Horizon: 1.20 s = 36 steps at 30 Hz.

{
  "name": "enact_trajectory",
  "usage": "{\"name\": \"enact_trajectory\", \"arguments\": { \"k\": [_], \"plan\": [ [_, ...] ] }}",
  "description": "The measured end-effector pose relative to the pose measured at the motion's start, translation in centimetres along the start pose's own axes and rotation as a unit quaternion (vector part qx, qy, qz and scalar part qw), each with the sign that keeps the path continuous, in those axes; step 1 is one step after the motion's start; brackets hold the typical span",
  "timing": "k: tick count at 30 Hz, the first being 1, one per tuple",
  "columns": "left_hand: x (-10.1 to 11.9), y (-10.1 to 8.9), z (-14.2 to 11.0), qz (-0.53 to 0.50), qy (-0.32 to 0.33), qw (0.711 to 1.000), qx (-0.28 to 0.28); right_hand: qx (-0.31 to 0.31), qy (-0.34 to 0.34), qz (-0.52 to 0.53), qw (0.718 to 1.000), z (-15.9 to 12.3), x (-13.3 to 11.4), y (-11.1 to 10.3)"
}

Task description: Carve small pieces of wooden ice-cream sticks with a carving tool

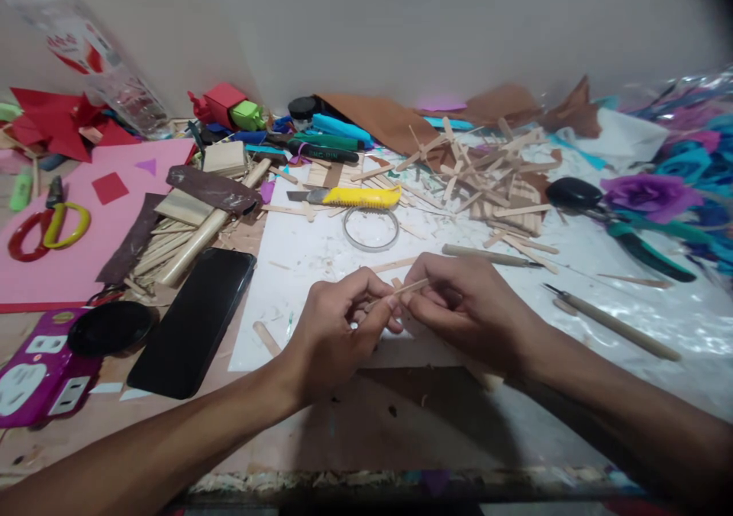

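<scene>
Between my two hands is a thin wooden craft stick [413, 285], held over the white sheet [321, 272]. My left hand [349, 325] pinches its left end with thumb and fingers. My right hand [463, 302] is closed on the right part, fingertips almost touching those of the left. Curled fingers hide some of the stick. Beyond them lie a clear ring [371, 247] and a yellow utility knife [360, 195] with its blade out. A pile of wooden sticks [486, 165] stands farther back, and a wood-handled tool [492, 256] rests just past my right hand.
At left are a black phone [195, 321], a purple device [46, 371], a bundle of sticks [172, 245] and red-yellow scissors [66, 224]. Another wood-handled tool [618, 324] and green-handled pliers [650, 253] lie right. A plastic bottle [108, 73] leans against the wall.
</scene>
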<state>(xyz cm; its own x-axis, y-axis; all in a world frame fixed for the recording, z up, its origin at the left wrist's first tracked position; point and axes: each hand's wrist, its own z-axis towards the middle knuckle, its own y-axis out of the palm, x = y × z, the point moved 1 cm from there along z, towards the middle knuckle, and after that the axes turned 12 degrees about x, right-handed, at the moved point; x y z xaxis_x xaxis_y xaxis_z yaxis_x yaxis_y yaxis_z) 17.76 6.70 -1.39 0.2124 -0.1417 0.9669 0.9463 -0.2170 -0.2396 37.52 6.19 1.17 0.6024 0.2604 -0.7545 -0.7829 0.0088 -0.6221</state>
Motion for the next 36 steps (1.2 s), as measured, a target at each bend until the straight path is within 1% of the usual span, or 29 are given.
{"name": "enact_trajectory", "arguments": {
  "k": [3,5,8,10,12,16,18,23,25,27,29,31,33,36],
  "plan": [
    [0.1,0.0,0.0,-0.008,-0.006,1.000,0.009,0.014,-0.017,-0.015,1.000,-0.1,-0.1,-0.1],
    [0.1,0.1,0.0,-0.027,-0.021,0.999,0.005,0.007,-0.003,-0.009,1.000,-0.2,0.0,-0.1],
    [0.2,0.2,0.2,-0.067,-0.089,0.994,-0.010,-0.014,0.040,0.019,0.999,-0.2,0.2,-0.1],
    [0.3,0.1,0.5,-0.090,-0.135,0.986,-0.025,-0.025,0.060,0.030,0.997,-0.1,0.3,-0.2],
    [0.5,0.1,0.7,-0.102,-0.159,0.981,-0.046,-0.036,0.071,0.032,0.996,0.1,0.3,-0.3],
    [0.7,-0.3,1.3,-0.119,-0.177,0.972,-0.101,-0.052,0.088,0.047,0.994,0.2,0.2,-0.5],
    [0.6,-0.5,1.5,-0.131,-0.175,0.967,-0.128,-0.057,0.086,0.055,0.993,0.1,0.2,-0.6],
    [0.4,-1.0,1.8,-0.155,-0.167,0.956,-0.182,-0.070,0.062,0.048,0.994,0.2,-0.2,-0.9],
    [0.4,-1.1,1.8,-0.153,-0.169,0.956,-0.183,-0.077,0.048,0.029,0.995,0.3,-0.3,-1.0],
    [0.3,-1.0,1.7,-0.146,-0.171,0.959,-0.170,-0.074,0.023,0.002,0.997,0.3,-0.4,-1.2],
    [0.3,-0.9,1.6,-0.128,-0.177,0.963,-0.160,-0.062,-0.008,-0.025,0.998,0.2,-0.4,-1.2],
    [0.3,-0.9,1.5,-0.103,-0.177,0.965,-0.162,-0.049,-0.042,-0.050,0.997,0.2,-0.3,-1.2],
    [0.3,-1.0,1.6,-0.084,-0.164,0.967,-0.176,-0.044,-0.080,-0.077,0.993,0.1,-0.2,-1.2],
    [0.4,-1.2,1.8,-0.069,-0.117,0.971,-0.196,-0.048,-0.119,-0.118,0.985,0.0,-0.1,-1.3]
  ]
}}
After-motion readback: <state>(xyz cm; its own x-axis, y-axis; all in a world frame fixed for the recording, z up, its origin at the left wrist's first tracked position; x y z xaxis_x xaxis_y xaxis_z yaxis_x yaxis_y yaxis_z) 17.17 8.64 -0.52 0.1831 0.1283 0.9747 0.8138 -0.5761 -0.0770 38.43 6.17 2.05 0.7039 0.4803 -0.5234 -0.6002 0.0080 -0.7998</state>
